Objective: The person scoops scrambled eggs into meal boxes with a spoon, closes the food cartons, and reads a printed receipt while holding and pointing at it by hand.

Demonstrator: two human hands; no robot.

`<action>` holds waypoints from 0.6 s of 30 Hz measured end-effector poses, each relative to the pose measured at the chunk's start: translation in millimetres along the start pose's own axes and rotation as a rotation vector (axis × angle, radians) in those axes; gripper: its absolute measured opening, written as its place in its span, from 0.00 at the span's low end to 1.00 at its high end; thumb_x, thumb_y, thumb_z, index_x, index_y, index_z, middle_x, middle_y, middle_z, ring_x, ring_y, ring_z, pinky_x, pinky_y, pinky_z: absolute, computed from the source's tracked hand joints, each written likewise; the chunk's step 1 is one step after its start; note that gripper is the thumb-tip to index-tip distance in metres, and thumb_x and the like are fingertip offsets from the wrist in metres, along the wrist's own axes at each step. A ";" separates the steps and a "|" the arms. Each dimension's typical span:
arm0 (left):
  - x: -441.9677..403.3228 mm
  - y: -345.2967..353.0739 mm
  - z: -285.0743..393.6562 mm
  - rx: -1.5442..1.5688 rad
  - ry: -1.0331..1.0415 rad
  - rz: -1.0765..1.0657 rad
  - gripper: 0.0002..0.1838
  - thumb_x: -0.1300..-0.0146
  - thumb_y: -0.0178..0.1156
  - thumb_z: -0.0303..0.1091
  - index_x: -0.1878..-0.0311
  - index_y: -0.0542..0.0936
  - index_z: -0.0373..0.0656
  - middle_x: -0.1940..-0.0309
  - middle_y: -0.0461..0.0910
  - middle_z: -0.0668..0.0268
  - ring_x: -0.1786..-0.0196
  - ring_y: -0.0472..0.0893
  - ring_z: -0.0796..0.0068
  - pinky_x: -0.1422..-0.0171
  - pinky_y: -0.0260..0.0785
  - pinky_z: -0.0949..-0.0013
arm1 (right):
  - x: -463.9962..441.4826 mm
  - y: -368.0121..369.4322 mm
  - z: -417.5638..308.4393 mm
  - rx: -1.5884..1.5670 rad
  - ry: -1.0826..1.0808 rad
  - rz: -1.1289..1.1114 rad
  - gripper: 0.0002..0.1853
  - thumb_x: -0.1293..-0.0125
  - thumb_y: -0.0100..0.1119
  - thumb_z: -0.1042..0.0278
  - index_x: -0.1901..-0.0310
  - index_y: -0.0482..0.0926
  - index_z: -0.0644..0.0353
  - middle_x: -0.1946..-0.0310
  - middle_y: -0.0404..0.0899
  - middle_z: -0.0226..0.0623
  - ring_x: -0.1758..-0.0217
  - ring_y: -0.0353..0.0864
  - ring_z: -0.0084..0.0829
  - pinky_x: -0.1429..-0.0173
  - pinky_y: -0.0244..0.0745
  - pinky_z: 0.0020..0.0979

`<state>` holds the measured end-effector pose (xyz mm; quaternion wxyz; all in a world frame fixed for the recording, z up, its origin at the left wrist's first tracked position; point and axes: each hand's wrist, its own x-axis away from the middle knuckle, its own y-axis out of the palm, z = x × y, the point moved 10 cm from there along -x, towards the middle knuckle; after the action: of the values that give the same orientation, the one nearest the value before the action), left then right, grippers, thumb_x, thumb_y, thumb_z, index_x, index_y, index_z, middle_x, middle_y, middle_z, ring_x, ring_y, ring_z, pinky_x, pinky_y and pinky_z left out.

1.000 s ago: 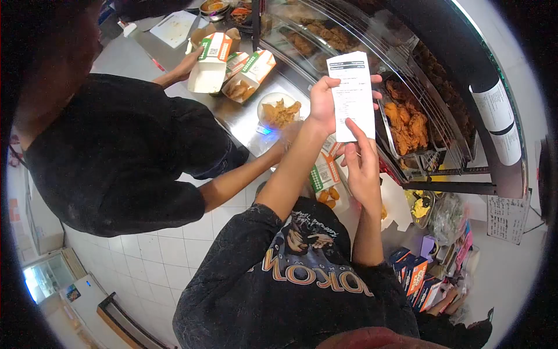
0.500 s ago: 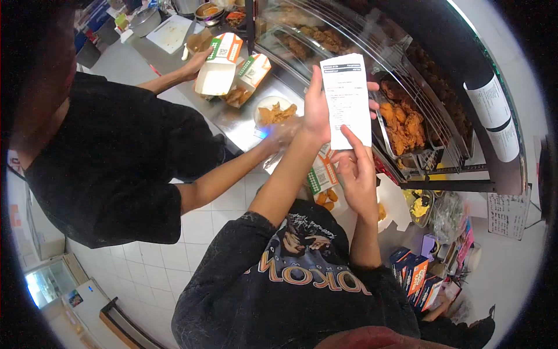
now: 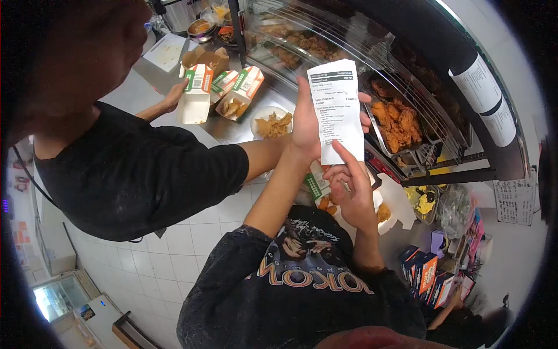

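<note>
In my left hand (image 3: 304, 119) is a long white printed receipt (image 3: 337, 110), with the thumb on its left edge and fingertips showing past the right edge. The index finger of my right hand (image 3: 356, 195) is stretched out and touches the lower part of the paper. The other fingers of that hand are loosely curled, with nothing seen in them. Below my hands is an orange, green and white food box (image 3: 317, 185), partly hidden by my arm, with fried pieces (image 3: 327, 205) beside it. An opened white box (image 3: 398, 203) holding a fried piece lies right of my right wrist.
A co-worker in a black shirt (image 3: 139, 174) stands at left, one hand at an open takeaway box (image 3: 196, 99). Another filled box (image 3: 241, 96) and a plate of fried food (image 3: 271, 123) are nearby. The glass warmer (image 3: 279, 35) holds fried chicken (image 3: 395, 122). Another person's arm shows lower right.
The view has shifted slightly, and the receipt's print is more readable. My hands keep their pose. The co-worker has leaned in, the right arm now passing behind my left forearm; their box has moved left.
</note>
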<state>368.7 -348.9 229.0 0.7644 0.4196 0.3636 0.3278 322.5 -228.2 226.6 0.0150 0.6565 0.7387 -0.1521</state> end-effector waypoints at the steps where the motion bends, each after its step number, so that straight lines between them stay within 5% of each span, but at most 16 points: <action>1: 0.4 0.6 -0.2 -0.003 0.009 0.011 0.54 0.35 0.24 0.80 0.30 0.64 0.37 0.45 0.76 0.43 0.57 0.83 0.49 0.54 0.79 0.48 | 1.6 -0.6 1.5 0.021 0.005 -0.005 0.34 0.35 0.62 0.76 0.28 0.64 0.65 0.52 0.74 0.45 0.55 0.80 0.26 0.51 0.74 0.27; 6: 3.1 12.3 1.1 -0.040 0.045 0.014 0.53 0.35 0.23 0.79 0.31 0.65 0.37 0.47 0.77 0.43 0.58 0.83 0.49 0.55 0.79 0.48 | 8.9 -4.3 3.8 0.042 -0.002 -0.026 0.36 0.37 0.63 0.78 0.28 0.64 0.65 0.56 0.76 0.43 0.57 0.79 0.26 0.51 0.73 0.26; 18: 11.0 21.5 -2.9 -0.048 0.015 0.004 0.56 0.36 0.20 0.81 0.32 0.65 0.34 0.45 0.77 0.43 0.57 0.85 0.53 0.55 0.82 0.51 | 16.7 -3.6 2.2 -0.123 -0.005 -0.038 0.39 0.33 0.67 0.55 0.28 0.62 0.69 0.48 0.73 0.47 0.54 0.80 0.29 0.55 0.75 0.26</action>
<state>367.8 -329.6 243.6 0.7708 0.3996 0.3604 0.3409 316.2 -212.9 221.5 0.0541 0.6397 0.7590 -0.1086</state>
